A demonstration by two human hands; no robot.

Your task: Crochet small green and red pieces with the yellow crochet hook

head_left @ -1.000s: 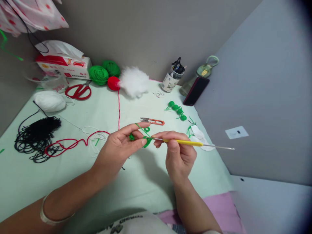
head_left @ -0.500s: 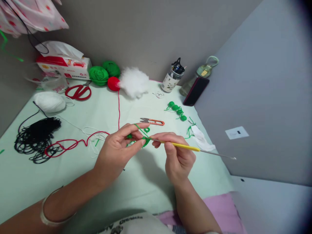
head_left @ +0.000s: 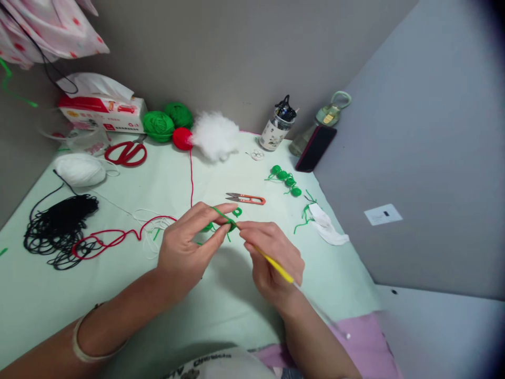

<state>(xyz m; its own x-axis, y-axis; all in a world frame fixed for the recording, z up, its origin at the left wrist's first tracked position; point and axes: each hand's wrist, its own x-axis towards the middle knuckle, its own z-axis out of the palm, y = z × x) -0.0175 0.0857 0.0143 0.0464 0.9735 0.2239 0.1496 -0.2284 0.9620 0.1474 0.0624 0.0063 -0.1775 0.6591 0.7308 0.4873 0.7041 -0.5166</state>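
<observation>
My left hand pinches a small green crochet piece between thumb and fingers, with green yarn running taut over its index finger. My right hand is closed around a crochet hook with a yellow grip and metal shafts. The hook's tip meets the green piece at my left fingertips; exactly how it sits in the stitches is too small to tell. Just beyond the fingers lie a little green ring and orange thread snips.
Left: black yarn, white yarn, red scissors, a tissue pack. Behind: green yarn balls, red yarn, white stuffing. Right: a jar, a bottle, a phone, green crocheted balls, white cloth.
The hook's rear end has swung down toward me as my right hand turned and moved slightly left and lower. My left hand keeps its pinch on the green piece.
</observation>
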